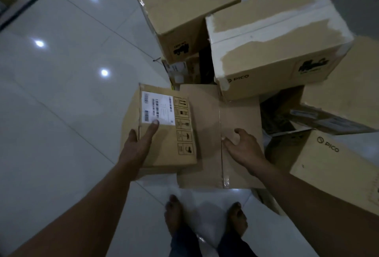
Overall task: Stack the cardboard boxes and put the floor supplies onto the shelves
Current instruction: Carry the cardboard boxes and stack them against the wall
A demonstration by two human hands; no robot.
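Note:
A small cardboard box with a white shipping label (167,127) is gripped by my left hand (137,143), thumb on the label and fingers round its left side. It overlaps the left edge of a wider taped cardboard box (235,113) standing on the floor. My right hand (244,148) rests on that wider box at the tape seam, fingers curled loosely, holding nothing. Behind it, a white-taped PICO box (272,37) sits on other boxes, and a tall brown box (184,8) stands at the back.
Another PICO box (332,170) lies at the right, with a further box (344,100) above it. Smaller labelled packages (180,72) sit in the gap between the boxes. My bare feet (205,215) stand on glossy white floor tiles (61,102) stretching left.

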